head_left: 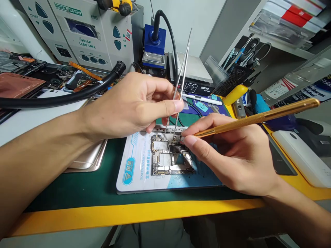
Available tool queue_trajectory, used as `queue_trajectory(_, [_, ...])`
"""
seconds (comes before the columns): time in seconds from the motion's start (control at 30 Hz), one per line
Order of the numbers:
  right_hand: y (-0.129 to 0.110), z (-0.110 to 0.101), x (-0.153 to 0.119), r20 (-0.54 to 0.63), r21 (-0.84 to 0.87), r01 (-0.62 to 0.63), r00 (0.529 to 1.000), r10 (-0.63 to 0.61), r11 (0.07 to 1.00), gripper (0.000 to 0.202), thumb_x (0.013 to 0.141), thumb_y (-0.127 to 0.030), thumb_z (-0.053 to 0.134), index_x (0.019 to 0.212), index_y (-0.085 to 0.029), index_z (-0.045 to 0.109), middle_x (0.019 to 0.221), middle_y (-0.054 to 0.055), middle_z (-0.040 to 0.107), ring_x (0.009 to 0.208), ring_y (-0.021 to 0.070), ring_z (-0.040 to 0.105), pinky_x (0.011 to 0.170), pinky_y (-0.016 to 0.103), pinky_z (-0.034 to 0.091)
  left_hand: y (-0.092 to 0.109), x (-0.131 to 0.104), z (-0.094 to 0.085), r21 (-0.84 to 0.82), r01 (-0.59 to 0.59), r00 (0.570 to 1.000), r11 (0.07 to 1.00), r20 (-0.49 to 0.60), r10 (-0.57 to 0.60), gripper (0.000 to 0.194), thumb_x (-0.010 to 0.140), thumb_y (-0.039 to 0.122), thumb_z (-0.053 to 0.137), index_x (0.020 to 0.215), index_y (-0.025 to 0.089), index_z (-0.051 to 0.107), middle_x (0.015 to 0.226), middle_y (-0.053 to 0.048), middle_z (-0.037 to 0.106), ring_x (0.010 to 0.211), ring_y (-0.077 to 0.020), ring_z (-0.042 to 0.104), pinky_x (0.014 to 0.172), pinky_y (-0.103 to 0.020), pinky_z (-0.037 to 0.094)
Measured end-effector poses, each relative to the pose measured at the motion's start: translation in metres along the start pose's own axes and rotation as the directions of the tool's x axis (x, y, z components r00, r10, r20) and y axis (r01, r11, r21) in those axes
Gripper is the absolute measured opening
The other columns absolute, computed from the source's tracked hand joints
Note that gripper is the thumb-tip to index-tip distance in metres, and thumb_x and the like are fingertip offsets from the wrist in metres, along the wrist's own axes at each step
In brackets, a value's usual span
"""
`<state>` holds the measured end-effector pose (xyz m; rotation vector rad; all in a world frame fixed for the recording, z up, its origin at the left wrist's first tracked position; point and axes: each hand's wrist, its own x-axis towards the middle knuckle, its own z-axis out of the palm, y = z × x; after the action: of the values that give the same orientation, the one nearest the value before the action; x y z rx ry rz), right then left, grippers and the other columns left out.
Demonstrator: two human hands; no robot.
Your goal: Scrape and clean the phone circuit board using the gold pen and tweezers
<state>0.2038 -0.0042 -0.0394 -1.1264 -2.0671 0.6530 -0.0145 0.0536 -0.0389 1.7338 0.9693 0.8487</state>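
Observation:
My left hand [147, 103] pinches a pair of steel tweezers [184, 70], their two tips pointing down at the upper edge of a phone circuit board [161, 168]. In my right hand [232, 155] is a slim gold-coloured pen-like tool [240, 124], gripped near its front end. Its tip is hidden by my right fingertips, close to the board's upper right corner. The board lies flat on a white and blue printed pad [129, 144]. Whether the tweezers touch the board I cannot tell.
A hot air station [85, 34] stands at the back left, its black hose [64, 102] crossing the left side. Phone parts [62, 77] are piled beneath it. At the right are a mesh pen holder [236, 77], a yellow-capped item [235, 94] and a white device [302, 158].

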Motion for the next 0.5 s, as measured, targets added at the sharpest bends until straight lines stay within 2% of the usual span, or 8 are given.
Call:
queue_trajectory(0.17, [-0.0004, -0.0001, -0.0005, 0.005, -0.016, 0.027, 1.000, -0.027, 1.000, 0.010, 0.094, -0.020, 0.072, 0.084, -0.020, 0.073, 0.072, 0.003, 0.071, 0.055, 0.0132, 0.060, 0.041, 0.025, 0.045, 0.0046, -0.0017, 0.0012, 0.008, 0.038, 0.999, 0.999, -0.035, -0.037, 0.020, 0.087, 0.039, 0.079, 0.078, 0.022, 0.074, 0.063, 0.000, 0.063, 0.047, -0.0120, 0.055, 0.041, -0.027, 0.038])
queue_trajectory(0.37, [0.0009, 0.0006, -0.0013, -0.013, 0.067, -0.035, 0.999, 0.036, 0.997, 0.010, 0.096, -0.021, 0.072, 0.086, -0.020, 0.071, 0.059, -0.004, 0.062, 0.042, 0.0085, 0.052, 0.035, 0.022, 0.039, 0.0052, -0.0016, 0.0031, 0.036, 0.032, 0.999, 0.999, -0.019, -0.031, 0.028, 0.088, 0.048, 0.078, 0.079, 0.022, 0.071, 0.056, 0.002, 0.061, 0.048, -0.0111, 0.054, 0.042, -0.026, 0.038])
queue_trajectory(0.5, [0.0009, 0.0012, -0.0010, 0.006, 0.043, -0.033, 0.999, 0.033, 0.999, 0.010, 0.096, -0.022, 0.071, 0.086, -0.019, 0.072, 0.059, -0.004, 0.061, 0.043, 0.0077, 0.052, 0.036, 0.021, 0.038, 0.0102, -0.0005, 0.0047, 0.065, 0.109, 0.994, 0.992, -0.036, -0.107, 0.021, 0.090, 0.037, 0.073, 0.080, 0.019, 0.070, 0.058, 0.002, 0.062, 0.046, -0.0108, 0.054, 0.042, -0.026, 0.039])
